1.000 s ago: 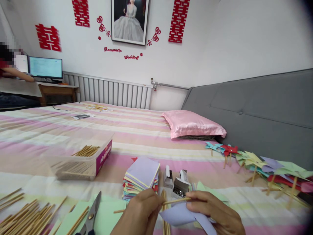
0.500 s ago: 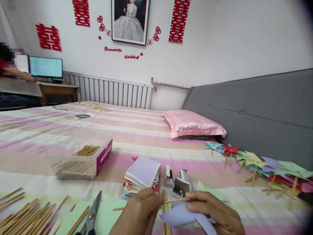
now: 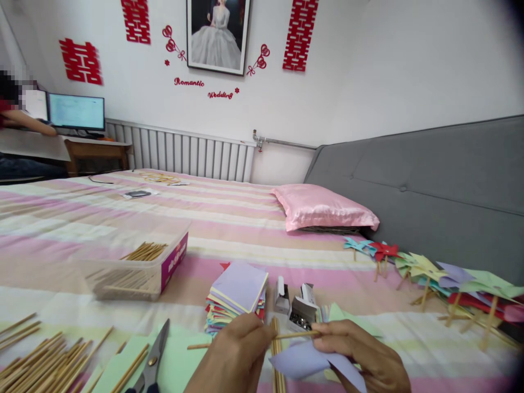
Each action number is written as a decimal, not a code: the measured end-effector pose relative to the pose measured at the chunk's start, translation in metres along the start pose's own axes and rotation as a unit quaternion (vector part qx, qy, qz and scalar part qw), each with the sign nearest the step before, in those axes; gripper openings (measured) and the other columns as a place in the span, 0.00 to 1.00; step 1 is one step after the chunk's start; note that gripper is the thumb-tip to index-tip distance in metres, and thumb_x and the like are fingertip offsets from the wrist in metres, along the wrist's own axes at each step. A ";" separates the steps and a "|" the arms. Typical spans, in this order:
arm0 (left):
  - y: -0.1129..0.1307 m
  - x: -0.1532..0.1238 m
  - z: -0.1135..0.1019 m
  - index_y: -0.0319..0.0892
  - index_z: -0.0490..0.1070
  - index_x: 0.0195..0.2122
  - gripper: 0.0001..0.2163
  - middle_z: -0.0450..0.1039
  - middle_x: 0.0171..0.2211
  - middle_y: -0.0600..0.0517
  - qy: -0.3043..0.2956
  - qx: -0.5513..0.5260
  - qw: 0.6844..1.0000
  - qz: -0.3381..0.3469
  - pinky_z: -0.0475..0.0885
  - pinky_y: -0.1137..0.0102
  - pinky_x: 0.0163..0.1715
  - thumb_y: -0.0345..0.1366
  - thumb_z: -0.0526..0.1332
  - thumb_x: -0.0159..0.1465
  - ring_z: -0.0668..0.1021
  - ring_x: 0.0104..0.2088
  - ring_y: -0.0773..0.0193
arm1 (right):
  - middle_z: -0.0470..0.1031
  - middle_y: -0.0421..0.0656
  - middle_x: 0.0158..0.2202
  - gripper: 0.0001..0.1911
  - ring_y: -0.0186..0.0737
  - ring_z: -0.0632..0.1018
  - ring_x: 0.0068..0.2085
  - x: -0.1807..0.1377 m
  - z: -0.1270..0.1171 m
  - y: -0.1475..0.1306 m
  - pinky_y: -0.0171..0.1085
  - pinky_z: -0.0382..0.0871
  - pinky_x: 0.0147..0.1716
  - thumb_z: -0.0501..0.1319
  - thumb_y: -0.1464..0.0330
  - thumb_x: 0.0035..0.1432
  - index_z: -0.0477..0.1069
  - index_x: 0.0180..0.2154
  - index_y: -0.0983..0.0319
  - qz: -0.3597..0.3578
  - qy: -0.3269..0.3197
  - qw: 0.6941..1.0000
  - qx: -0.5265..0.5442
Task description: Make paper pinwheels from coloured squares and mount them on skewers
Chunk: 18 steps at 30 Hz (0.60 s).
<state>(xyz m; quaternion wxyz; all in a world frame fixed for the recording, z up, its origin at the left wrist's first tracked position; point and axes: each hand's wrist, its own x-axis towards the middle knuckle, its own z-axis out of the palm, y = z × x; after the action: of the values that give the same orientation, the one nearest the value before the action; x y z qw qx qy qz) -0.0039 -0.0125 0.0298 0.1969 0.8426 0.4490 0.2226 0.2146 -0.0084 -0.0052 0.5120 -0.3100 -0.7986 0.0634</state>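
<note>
My left hand is closed around a thin wooden stick, whose other end pokes out to its left. My right hand pinches a folded lilac paper pinwheel against the stick's right end; the joint is hidden by the fingers. Beneath the stick lies a small bundle of sticks. Just beyond my hands are a stack of coloured paper squares and an opened small box of metal pins. Scissors rest on green paper at left.
A clear plastic box of sticks stands left of the stack, with loose sticks nearer. Several finished pinwheels line the right side by the grey headboard. A pink pillow lies farther back. A person's arm shows at far left.
The lilac pinwheel has shifted slightly right and tilted a little in my right hand. Both hands stay almost in place, still holding the stick and the pinwheel.
</note>
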 end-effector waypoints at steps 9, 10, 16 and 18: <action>0.003 0.001 -0.001 0.38 0.71 0.33 0.13 0.71 0.32 0.46 -0.020 0.009 1.000 -0.005 0.67 0.73 0.31 0.20 0.48 0.58 0.73 0.32 0.63 | 0.78 0.44 0.32 0.13 0.40 0.80 0.31 -0.001 0.000 0.002 0.30 0.75 0.28 0.64 0.78 0.46 0.74 0.34 0.58 0.012 0.007 1.000 -0.024; 0.003 0.001 0.000 0.37 0.71 0.32 0.13 0.71 0.32 0.47 -0.019 0.008 1.000 -0.004 0.66 0.73 0.31 0.20 0.49 0.58 0.73 0.32 0.64 | 0.78 0.44 0.31 0.13 0.40 0.79 0.31 -0.002 0.000 0.002 0.30 0.75 0.28 0.64 0.78 0.46 0.74 0.34 0.58 0.012 0.010 1.000 -0.026; 0.006 0.000 -0.003 0.37 0.71 0.31 0.13 0.71 0.30 0.47 -0.019 -0.019 1.000 0.014 0.65 0.75 0.32 0.21 0.48 0.59 0.73 0.32 0.65 | 0.77 0.43 0.28 0.13 0.39 0.78 0.29 -0.002 0.002 -0.003 0.31 0.73 0.25 0.65 0.79 0.44 0.74 0.33 0.58 0.017 0.031 0.999 -0.020; 0.007 0.001 -0.003 0.37 0.72 0.32 0.13 0.71 0.30 0.47 -0.021 -0.030 0.999 0.018 0.65 0.75 0.32 0.21 0.48 0.59 0.73 0.32 0.65 | 0.77 0.42 0.27 0.13 0.39 0.78 0.28 -0.002 0.003 -0.003 0.30 0.72 0.24 0.64 0.79 0.44 0.74 0.32 0.58 0.024 0.045 0.999 -0.017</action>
<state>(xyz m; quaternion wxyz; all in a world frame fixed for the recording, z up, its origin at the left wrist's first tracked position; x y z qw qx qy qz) -0.0006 -0.0151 0.0358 0.2272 0.8489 0.4224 0.2220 0.2114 -0.0110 -0.0066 0.5404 -0.3406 -0.7679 0.0479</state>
